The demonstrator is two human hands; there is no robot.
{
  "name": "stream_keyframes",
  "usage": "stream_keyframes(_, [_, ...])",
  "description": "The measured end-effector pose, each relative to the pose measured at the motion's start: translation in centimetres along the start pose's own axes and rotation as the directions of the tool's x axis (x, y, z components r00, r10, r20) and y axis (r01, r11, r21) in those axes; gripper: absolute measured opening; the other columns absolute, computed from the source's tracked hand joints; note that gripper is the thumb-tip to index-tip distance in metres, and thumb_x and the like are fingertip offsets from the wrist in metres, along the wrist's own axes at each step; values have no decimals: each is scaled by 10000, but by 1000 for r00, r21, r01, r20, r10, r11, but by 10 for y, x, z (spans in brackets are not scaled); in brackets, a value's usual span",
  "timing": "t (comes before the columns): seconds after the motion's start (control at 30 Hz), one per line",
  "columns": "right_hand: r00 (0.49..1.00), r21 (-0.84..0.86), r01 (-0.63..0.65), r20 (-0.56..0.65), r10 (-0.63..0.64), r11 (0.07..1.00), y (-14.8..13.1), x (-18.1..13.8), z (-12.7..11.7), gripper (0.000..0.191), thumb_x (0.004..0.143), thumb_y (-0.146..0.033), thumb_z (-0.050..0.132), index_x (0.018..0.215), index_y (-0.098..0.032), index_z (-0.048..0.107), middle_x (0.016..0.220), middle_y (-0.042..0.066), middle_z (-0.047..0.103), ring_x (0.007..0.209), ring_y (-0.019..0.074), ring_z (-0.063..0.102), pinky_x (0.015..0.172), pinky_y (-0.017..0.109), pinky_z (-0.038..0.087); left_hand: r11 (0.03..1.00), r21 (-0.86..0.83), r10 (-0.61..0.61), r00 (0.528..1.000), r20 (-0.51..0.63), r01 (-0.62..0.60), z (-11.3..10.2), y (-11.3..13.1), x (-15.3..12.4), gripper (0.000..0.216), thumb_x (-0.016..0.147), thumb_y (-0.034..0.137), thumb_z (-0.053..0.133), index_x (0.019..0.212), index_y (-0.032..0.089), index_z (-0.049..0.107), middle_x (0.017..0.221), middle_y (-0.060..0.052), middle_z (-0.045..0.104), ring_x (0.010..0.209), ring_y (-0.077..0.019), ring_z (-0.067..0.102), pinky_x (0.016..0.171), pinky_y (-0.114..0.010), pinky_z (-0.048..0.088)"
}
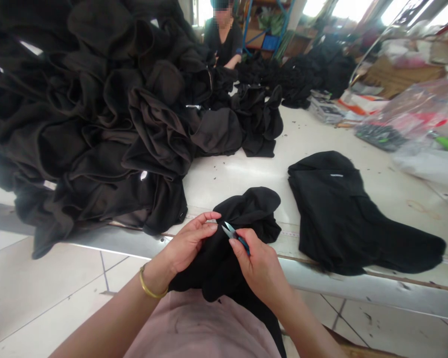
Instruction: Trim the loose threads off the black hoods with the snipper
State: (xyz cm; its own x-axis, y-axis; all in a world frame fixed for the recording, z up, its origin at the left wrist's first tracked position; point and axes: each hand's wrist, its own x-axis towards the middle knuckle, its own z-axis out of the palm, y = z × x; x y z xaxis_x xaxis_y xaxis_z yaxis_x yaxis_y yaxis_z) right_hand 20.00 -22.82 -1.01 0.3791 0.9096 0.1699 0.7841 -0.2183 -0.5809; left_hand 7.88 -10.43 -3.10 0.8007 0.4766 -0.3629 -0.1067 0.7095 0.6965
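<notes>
A black garment (224,263) hangs over the table's front edge and onto my lap, its upper part bunched on the tabletop. My left hand (194,236) pinches a bit of this cloth between thumb and fingers. In my right hand (259,258) is a pair of small blue-handled thread snips (232,232). Their two blades are apart and point at the cloth by my left fingertips. Whether a thread lies between the blades is too small to tell.
A tall heap of black garments (97,99) covers the table's left. On the right lies a folded black garment (332,214) with a small label. Behind it are clear plastic bags (418,114). Across the table sits another person (224,42) beside more black cloth.
</notes>
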Motion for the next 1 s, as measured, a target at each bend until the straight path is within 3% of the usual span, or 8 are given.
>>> stream_keyframes(0.17, [1000,23,16,-6,-16,1000,1,3,0,209,908,-302,358,913,-181,528,763,40,647,672,178,621,576,250,420,999,-18,-45,999,-9,45,3,1,-2,302,734,176,648,1023,205,564,753,11,588,685,-71,548,668,-169,418])
stream_keyframes(0.3, [994,111,-78,-65,85,991,7,3,-5,205,893,-328,387,923,-188,534,778,40,649,684,169,617,595,245,430,998,9,-61,998,-35,62,4,2,-1,315,729,223,658,1028,216,559,726,16,595,653,-77,553,626,-172,416])
stream_keyframes(0.4, [989,132,-140,-36,146,981,11,-1,-7,213,886,-351,400,924,-190,535,750,31,643,656,167,610,569,242,427,997,47,-52,998,-39,54,3,2,0,337,722,248,668,1036,206,554,719,14,601,648,-84,559,622,-184,418])
stream_keyframes(0.8, [1000,43,-18,26,17,999,3,-5,1,208,906,-315,367,933,-181,523,764,36,648,659,176,623,561,253,426,998,58,-18,997,-82,23,2,0,2,468,620,98,730,1037,199,544,817,11,637,715,-78,594,711,-187,436])
stream_keyframes(1.0, [998,92,-70,11,69,993,6,-5,1,179,897,-312,392,929,-189,519,774,28,649,683,175,624,584,251,433,999,45,-25,996,-84,29,4,-1,0,475,611,87,731,1034,201,545,818,15,633,709,-68,590,701,-174,428])
